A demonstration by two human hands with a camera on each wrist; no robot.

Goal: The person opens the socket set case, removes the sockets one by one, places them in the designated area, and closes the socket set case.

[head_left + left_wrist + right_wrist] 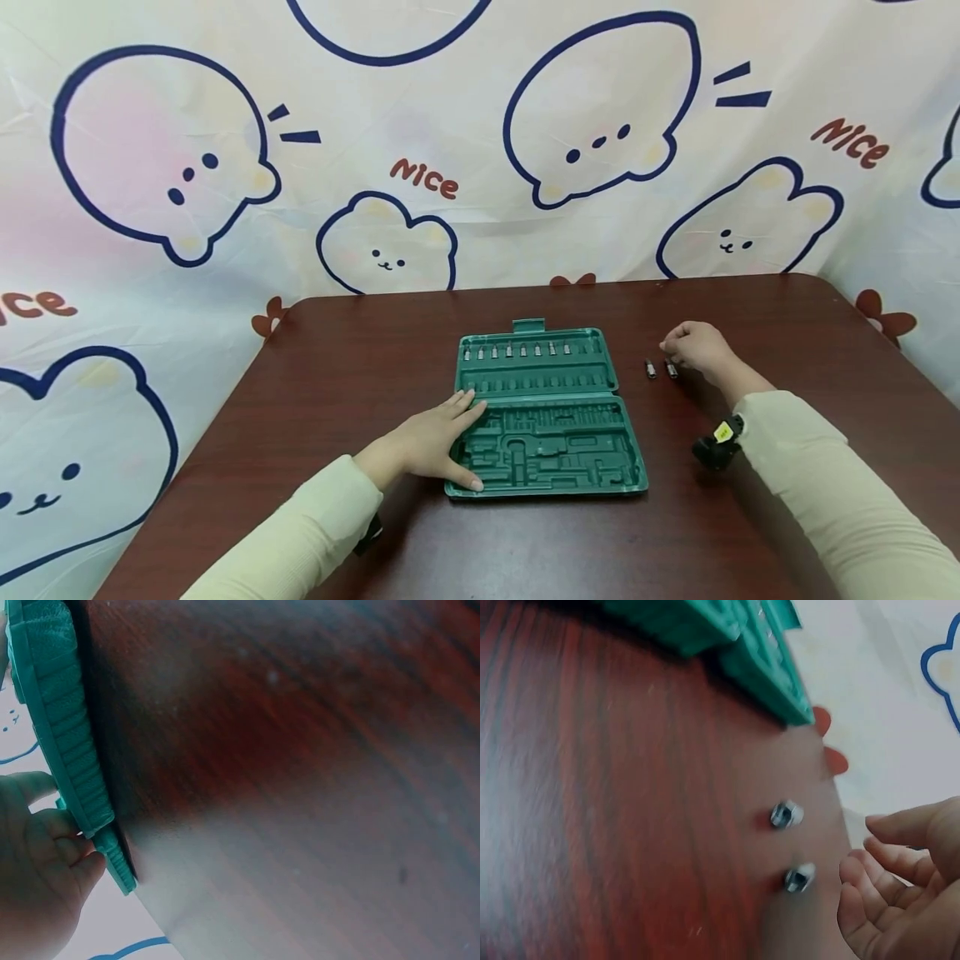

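From the head view I see a green case (547, 493) lying spread flat on the dark reddish-brown desk (360, 350), its two halves joined at a hinge. Eight small metal pieces (523, 351) stand in a row in the far half, near a latch tab (528, 326); the near half shows moulded recesses. The person's left hand (431, 437) rests open on the case's left side, fingers spread, the thumb laid over the near corner. To the right of the case two loose sockets lie on the desk, well apart from it: one socket (650, 368) nearer the case, the other socket (671, 369) just beside the right hand (697, 346). That hand's fingers are bent, and I can't tell whether there is anything between them. A dark device (716, 450) sits at the right wrist, against a pale sleeve (825, 467). Behind hangs a pale cloth (480, 125) printed with cartoon heads and "Nice".

The left wrist view catches the case's ribbed side, with several of the left hand's fingers against its edge.

In the right wrist view both sockets lie on the desk with their hollow ends showing. The right hand is near them, fingers curled, apart from both; part of the case shows beyond.
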